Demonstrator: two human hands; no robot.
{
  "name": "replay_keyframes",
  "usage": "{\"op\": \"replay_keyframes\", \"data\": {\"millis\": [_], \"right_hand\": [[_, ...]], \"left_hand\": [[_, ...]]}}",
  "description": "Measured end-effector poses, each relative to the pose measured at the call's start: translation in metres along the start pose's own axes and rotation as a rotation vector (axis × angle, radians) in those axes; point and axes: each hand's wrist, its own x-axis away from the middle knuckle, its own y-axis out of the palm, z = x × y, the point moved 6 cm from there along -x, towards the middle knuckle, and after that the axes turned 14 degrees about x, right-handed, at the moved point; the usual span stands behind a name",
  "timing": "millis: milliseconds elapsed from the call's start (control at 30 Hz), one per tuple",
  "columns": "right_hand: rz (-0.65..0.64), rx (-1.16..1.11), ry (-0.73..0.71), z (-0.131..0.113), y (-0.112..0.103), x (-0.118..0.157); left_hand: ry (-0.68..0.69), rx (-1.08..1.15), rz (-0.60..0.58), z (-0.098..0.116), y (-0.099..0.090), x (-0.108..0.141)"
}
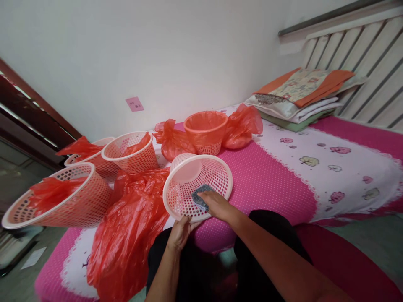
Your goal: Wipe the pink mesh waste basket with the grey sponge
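A pale pink perforated plastic basket (176, 184) lies tilted on the bed, its mouth facing me. My left hand (181, 233) grips the near rim from below, thumb over the edge. Inside the mouth, my right hand (216, 204) presses a grey-blue cloth (200, 197) against the lower inner wall; its fingers are closed over the cloth. Just left of the basket a large red plastic bag (126, 239) lies spread and crumpled, hanging over the bed's front edge.
More pink baskets with red bags inside stand at left, the nearest basket (85, 205) lying tilted. Behind, a red-lined basket (206, 144) stands between two bunched red bags (178, 142). Folded bedding (299, 96) is stacked at the right by the white headboard (365, 63).
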Motion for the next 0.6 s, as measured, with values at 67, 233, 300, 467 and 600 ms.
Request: {"op": "replay_keyframes", "data": {"millis": [67, 233, 300, 467, 600], "right_hand": [[0.023, 0.037, 0.005, -0.001, -0.003, 0.0], [-0.098, 0.149, 0.056, 0.0, -0.002, 0.0], [-0.122, 0.145, 0.055, -0.001, -0.004, 0.001], [-0.143, 0.078, 0.054, -0.003, -0.011, 0.004], [-0.146, -0.08, 0.103, -0.006, -0.014, 0.006]], "left_hand": [[0.001, 0.013, 0.0, 0.0, 0.0, 0.0], [0.005, 0.033, 0.012, 0.0, -0.001, 0.0], [0.005, 0.027, 0.016, 0.0, -0.002, 0.0], [-0.007, 0.042, -0.006, 0.0, 0.001, 0.002], [-0.012, 0.059, -0.036, -0.001, 0.002, 0.001]]}}
